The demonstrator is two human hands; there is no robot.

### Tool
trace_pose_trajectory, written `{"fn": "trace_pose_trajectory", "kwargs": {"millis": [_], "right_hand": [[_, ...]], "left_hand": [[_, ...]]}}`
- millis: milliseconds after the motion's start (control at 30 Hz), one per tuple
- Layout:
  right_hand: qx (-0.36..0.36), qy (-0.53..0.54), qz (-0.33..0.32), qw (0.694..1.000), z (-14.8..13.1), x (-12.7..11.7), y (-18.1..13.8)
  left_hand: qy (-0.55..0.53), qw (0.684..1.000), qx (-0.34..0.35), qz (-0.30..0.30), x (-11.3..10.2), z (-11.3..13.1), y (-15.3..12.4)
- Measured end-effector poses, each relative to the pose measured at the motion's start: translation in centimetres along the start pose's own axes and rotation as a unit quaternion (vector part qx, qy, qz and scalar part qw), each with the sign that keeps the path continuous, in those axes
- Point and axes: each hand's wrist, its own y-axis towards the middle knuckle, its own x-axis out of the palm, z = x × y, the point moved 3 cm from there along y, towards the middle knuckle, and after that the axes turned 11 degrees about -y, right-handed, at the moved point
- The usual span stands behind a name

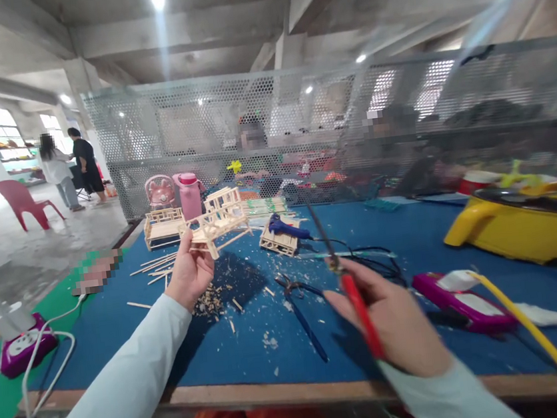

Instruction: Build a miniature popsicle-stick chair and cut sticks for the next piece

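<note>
My left hand (194, 272) is closed on a small wooden stick model (220, 228) with railings and legs, raised above the table. In my right hand (391, 313) is a file (354, 301) with a red handle, its long dark shaft pointing up and away, somewhat blurred. The shaft is apart from the model. Between my hands, blue-handled pliers (301, 317) lie on the blue tabletop (215, 357). Farther back, a blue glue gun (288, 227) rests on another stick-built piece (278, 241). Loose sticks (157, 266) and wood scraps (211, 302) lie near my left hand.
A third stick model (164, 227) and a pink bottle (189, 193) stand before the perforated metal screen (188, 125). A yellow electric pot (526, 224) and purple power strip (463, 302) are at right. Another purple socket (27, 345) with a white cable is at left.
</note>
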Motion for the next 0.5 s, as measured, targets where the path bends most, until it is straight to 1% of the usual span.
{"fn": "trace_pose_trajectory", "kwargs": {"millis": [67, 133, 200, 267, 333, 400, 433, 500], "right_hand": [[-0.097, -0.01, 0.041, 0.994, -2.7, 2.3, 0.8], [-0.203, -0.031, 0.054, 0.977, -5.0, 4.2, 1.9], [-0.277, -0.035, 0.026, 0.96, -6.6, 5.4, 2.9], [-0.301, -0.007, -0.031, 0.953, -7.3, 6.0, 3.5], [-0.273, 0.053, -0.093, 0.956, -7.0, 6.2, 3.7], [-0.207, 0.148, -0.13, 0.958, -6.3, 6.3, 3.6], [-0.167, 0.209, -0.14, 0.954, -5.9, 6.4, 3.5], [-0.08, 0.341, -0.133, 0.927, -5.3, 6.6, 3.7]], "left_hand": [[-0.002, 1.0, -0.015, -0.002, 0.3, -0.2, -0.2], [-0.007, 1.0, -0.019, -0.009, 0.4, -0.3, -0.3], [-0.015, 1.0, -0.01, -0.012, 0.4, 0.0, -0.4], [-0.024, 1.0, 0.001, -0.009, 0.4, 0.4, -0.4], [-0.032, 0.999, 0.003, -0.006, 0.4, 0.9, -0.5], [-0.041, 0.999, 0.004, -0.011, 0.5, 1.5, -0.5], [-0.045, 0.999, 0.008, -0.017, 0.7, 1.7, -0.6], [-0.05, 0.998, 0.015, -0.035, 0.9, 2.0, -0.6]]}}
